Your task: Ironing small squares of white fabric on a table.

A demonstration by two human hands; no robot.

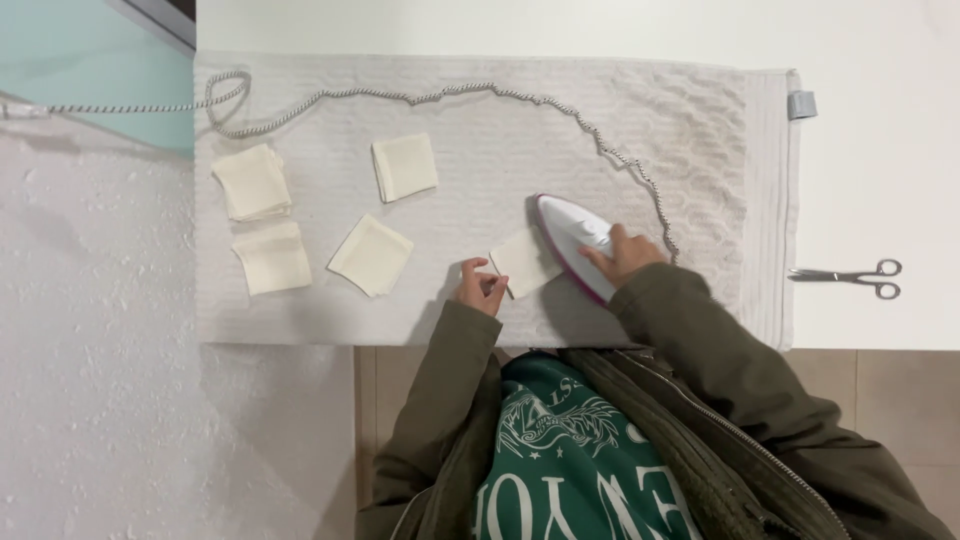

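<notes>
The right hand [625, 252] is gripping the iron [572, 243], fingers wrapped over its handle. The iron is lying sole-down on the towel [700, 130], its tip pointing toward eleven o'clock, its left edge overlapping the square [522, 262] of cream cloth just beside it at nine o'clock.

The left hand [481, 287] is resting at the square's eight o'clock corner, fingers curled in narrowly, fingertips [492, 283] pinching or pressing the cloth's edge; which of the two I cannot tell. Both hands are coming out of dark olive jacket sleeves.

The cord [470, 92] is running from the iron's rear up toward one o'clock, arching across the top of the towel, looping near the ten o'clock corner and trailing off the left edge of the view.

Four more cream pieces are lying on the towel, well apart from the hands: a stack [252, 181] at the far nine o'clock side, a single piece [272, 258] just below it, a folded piece [404, 166] toward eleven o'clock of the left hand, and a tilted piece [370, 255] at nine o'clock of the left hand.

Scissors [850, 276] are lying shut on the white table [880, 180] at three o'clock of the iron, just off the towel's edge, handles pointing right.
</notes>
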